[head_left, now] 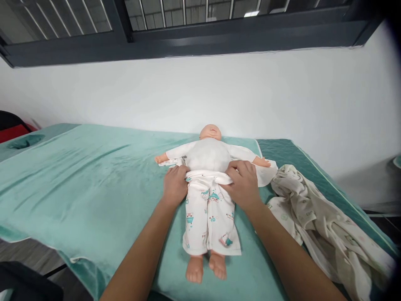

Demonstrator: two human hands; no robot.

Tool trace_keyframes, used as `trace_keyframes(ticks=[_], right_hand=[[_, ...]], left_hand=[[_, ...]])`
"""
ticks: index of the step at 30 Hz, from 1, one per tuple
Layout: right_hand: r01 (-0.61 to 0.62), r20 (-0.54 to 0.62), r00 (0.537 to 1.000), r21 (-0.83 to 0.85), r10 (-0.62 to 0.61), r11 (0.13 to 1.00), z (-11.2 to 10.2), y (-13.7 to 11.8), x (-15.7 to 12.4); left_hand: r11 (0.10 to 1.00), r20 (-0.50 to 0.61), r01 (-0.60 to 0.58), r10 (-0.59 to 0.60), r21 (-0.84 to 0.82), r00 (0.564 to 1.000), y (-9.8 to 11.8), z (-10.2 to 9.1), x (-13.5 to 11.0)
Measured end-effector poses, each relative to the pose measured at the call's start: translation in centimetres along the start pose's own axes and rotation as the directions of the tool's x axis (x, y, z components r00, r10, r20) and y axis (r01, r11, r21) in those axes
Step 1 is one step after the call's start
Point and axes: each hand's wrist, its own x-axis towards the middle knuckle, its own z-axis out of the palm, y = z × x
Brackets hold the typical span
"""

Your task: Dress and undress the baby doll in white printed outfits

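Note:
A baby doll (pixel 210 154) lies on its back on the green bed cover, its head toward the wall and arms spread wide. It wears a white long-sleeved top and white pants (pixel 213 217) printed with small boats, with bare feet showing below the hems. At the waist on the left, my left hand (pixel 176 184) is closed on the waistband. My right hand (pixel 243 183) pinches the same waistband on the right, where the edge is folded over. White printed cloth spreads under the doll's arms on both sides.
A crumpled white printed cloth (pixel 307 213) lies to the right. The green cover (pixel 94 179) stretches far to the left over the bed. Behind stands a white wall (pixel 188 96) below a dark window frame (pixel 219 37). A black object (pixel 28 280) is at lower left.

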Motion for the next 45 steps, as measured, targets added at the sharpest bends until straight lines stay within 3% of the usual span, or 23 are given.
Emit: trace_keyframes(ticks=[6, 22, 30, 37, 41, 45], right_hand=[[0.060, 0.059, 0.997, -0.087, -0.055, 0.994, -0.1, 0.2, -0.1], [-0.075, 0.192, 0.978, -0.044, 0.082, 0.996, -1.1, 0.8, 0.3], [-0.084, 0.282, 0.955, -0.031, 0.090, 0.996, -1.5, 1.5, 0.2], [-0.155, 0.383, 0.903, -0.128, 0.193, 0.980, -1.5, 1.9, 0.1], [-0.227, 0.463, 0.860, -0.031, 0.215, 0.973, -1.7, 2.4, 0.2], [-0.348, 0.585, 0.778, 0.097, 0.230, 0.932, -2.4, 3.0, 0.1]], left_hand=[[0.999, -0.017, -0.038, 0.038, 0.026, 0.999, 0.2, -0.3, 0.0], [0.988, 0.057, 0.033, -0.024, -0.153, 0.998, 0.1, -0.4, 0.3], [0.975, 0.115, 0.114, -0.094, -0.191, 0.989, 0.0, -0.3, 0.5], [0.973, 0.113, 0.173, -0.156, -0.155, 0.981, 0.0, -0.3, 0.4], [0.973, 0.125, 0.170, -0.151, -0.159, 0.981, 0.0, -0.3, 0.4], [0.971, 0.148, 0.149, -0.122, -0.188, 0.981, 0.0, -0.4, 0.6]])
